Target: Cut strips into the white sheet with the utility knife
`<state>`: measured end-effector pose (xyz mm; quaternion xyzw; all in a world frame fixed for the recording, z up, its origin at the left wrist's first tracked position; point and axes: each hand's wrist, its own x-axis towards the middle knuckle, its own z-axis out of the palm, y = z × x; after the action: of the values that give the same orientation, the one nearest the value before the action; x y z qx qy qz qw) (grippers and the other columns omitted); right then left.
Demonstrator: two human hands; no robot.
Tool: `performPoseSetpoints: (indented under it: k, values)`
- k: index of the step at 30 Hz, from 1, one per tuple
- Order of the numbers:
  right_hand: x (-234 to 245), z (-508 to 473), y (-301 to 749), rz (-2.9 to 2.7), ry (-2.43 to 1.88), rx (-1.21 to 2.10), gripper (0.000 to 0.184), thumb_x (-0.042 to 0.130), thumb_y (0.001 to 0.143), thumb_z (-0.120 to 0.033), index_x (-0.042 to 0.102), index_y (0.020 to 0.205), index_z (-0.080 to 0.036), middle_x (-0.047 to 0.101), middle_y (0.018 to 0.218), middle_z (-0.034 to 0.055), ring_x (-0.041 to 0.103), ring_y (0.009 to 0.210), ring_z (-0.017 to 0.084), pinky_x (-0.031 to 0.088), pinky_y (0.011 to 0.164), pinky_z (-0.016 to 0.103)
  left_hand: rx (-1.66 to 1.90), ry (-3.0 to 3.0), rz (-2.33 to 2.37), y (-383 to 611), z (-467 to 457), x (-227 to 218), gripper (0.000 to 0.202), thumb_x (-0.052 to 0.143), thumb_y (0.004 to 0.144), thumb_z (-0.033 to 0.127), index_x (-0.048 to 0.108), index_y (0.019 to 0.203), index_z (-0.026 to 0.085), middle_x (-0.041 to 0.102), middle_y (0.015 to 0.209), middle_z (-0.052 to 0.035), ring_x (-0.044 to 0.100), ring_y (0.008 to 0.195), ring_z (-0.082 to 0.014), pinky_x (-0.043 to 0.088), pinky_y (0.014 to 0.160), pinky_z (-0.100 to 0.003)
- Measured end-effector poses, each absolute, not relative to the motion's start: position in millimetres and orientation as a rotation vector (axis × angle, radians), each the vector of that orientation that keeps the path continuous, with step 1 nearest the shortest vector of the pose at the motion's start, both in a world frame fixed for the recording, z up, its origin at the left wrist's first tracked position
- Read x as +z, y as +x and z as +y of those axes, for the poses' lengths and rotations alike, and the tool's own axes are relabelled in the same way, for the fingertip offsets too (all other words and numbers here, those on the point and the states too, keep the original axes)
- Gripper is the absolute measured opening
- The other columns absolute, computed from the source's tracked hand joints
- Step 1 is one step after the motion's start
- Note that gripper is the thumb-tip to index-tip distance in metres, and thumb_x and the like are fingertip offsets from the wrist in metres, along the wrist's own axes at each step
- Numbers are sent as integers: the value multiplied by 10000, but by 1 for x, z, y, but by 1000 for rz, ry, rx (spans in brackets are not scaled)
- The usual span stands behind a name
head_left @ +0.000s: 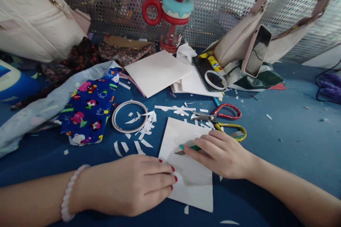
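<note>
A white sheet of paper or foam board lies on the blue surface in front of me. My left hand rests flat on the sheet's left edge, fingers stretched out and pressing it down. My right hand is closed around a green-handled craft knife, its blade tip touching the sheet near the middle. A white bead bracelet circles my left wrist.
Scissors with red and yellow handles lie just beyond my right hand. A tape ring, white paper scraps, patterned blue fabric, more white sheets, a phone, a glue stick and a red-topped bottle lie around.
</note>
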<state>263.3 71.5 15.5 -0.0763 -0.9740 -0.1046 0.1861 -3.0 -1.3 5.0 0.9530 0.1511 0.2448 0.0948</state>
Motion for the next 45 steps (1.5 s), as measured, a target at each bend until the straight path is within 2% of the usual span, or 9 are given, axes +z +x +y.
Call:
performPoseSetpoints:
  k: [7,13,17,25,38,45]
  values:
    - [13,71,264,-2764,-217,-301,172,608,936,-151,710,1074,-146,632,805,34,544,694,141,407,625,300,697,2822,448,-4,-2,4,247,485,1028,116,728,1075,110,765,1143,-64,698,1049,-180,550,974,-305]
    - [13,71,265,-2757,-270,-320,189,578,945,-145,714,1073,-165,627,796,33,513,673,139,405,620,291,726,2822,448,-3,-1,6,352,382,1063,108,734,1056,116,772,1127,-59,701,1043,-174,548,969,-291]
    - [13,71,264,-2738,-290,-316,206,549,952,-119,719,1058,-167,626,789,32,492,655,145,400,616,299,720,2824,444,-3,-2,5,342,388,1060,105,730,1067,110,768,1137,-65,698,1053,-181,552,958,-302]
    - [16,71,262,-2743,-203,-265,264,456,988,-90,707,1058,-135,638,799,41,542,705,157,408,625,310,706,2844,438,-3,-1,7,419,310,1078,96,729,1072,111,767,1138,-55,693,1047,-175,538,971,-298]
    - [15,71,263,-2748,-259,-312,200,522,969,-120,699,1052,-159,636,787,31,530,673,141,406,614,297,704,2833,443,-3,-1,5,448,278,1090,111,726,1064,116,769,1131,-48,685,1052,-172,519,975,-294]
    - [13,71,265,-2752,-310,-340,242,498,960,-102,696,1085,-166,652,814,40,524,661,153,412,620,305,686,2848,445,-4,-2,6,440,284,1087,112,725,1084,120,763,1153,-48,681,1075,-173,536,960,-303]
